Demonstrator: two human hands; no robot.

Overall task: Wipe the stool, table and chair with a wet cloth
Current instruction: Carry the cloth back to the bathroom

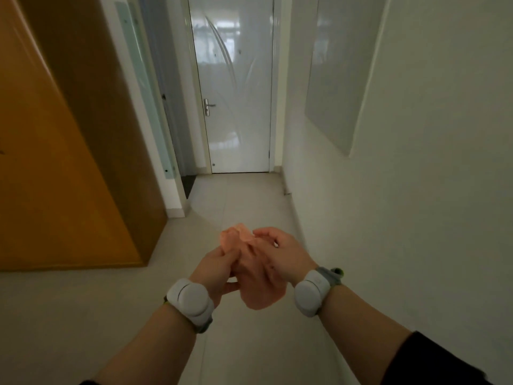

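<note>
Cloth (259, 291), peach-coloured, hangs bunched at lower centre of frame, held between both hands. I see my left hand (213, 270) curled round its left edge and my right hand (288, 254) curled over its upper right part. White door (236, 79), closed, upper centre; orange panel (41, 162), left side.

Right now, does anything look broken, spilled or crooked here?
Nothing stands out. The left hand and right hand grip a crumpled peach cloth, the glossy white door is shut, and the pale tiled floor shows no spill.
</note>
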